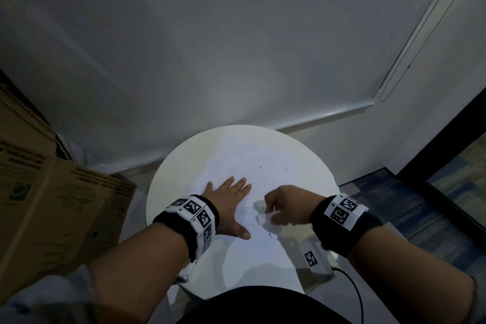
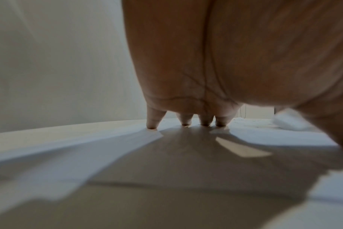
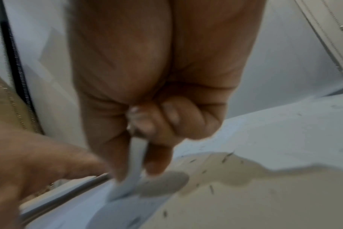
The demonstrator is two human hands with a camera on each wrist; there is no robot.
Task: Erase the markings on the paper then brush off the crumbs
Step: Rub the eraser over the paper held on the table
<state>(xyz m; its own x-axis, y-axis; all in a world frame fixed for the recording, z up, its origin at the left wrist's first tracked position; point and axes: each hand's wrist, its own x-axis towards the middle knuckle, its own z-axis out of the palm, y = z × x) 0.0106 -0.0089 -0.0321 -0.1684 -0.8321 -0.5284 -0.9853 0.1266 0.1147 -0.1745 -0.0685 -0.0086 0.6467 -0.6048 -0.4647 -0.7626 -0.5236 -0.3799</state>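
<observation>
A white sheet of paper [image 1: 263, 163] lies on a round white table [image 1: 173, 166]. Short dark eraser crumbs [image 1: 259, 167] are scattered over its far half, and a few lie near my right hand. My left hand [image 1: 231, 200] lies flat on the paper's left part with its fingers spread; the left wrist view shows the fingertips [image 2: 152, 124] pressing down on the sheet. My right hand [image 1: 286, 206] hovers just right of it, fingers curled, pinching a small white object [image 1: 264, 218]. In the right wrist view that white object [image 3: 136, 155] is blurred, so I cannot tell what it is.
A brown cardboard box [image 1: 52, 205] stands close to the table's left side. A grey roller blind [image 1: 236, 47] hangs behind, its bead chain [image 1: 410, 42] at the right. A small white tagged device [image 1: 313, 258] with a black cable [image 1: 355, 289] sits under my right wrist.
</observation>
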